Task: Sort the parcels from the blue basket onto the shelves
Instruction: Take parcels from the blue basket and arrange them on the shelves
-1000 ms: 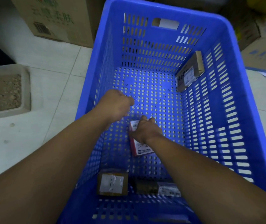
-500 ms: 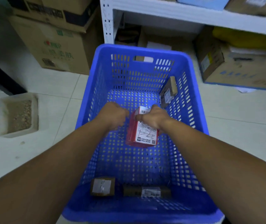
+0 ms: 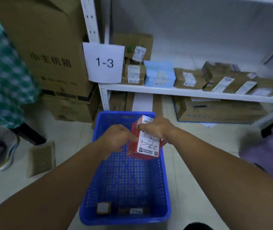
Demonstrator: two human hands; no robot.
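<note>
Parcel stockroom: labelled shelf (image 3: 190,93), cartons (image 3: 49,47)

Basket (image 3: 164,193) on floor (image 3: 198,188), in front of shelving unit (image 3: 182,92). 2 parcels (image 3: 103,208) (image 3: 135,211) inside, at near wall. Boxed parcel (image 3: 146,146) held above far end. Shelf: parcel row (image 3: 189,78) right of sign "1-3" (image 3: 105,63). Stacked cartons (image 3: 49,52) left of unit; tray (image 3: 41,159) on floor left of basket.
</note>
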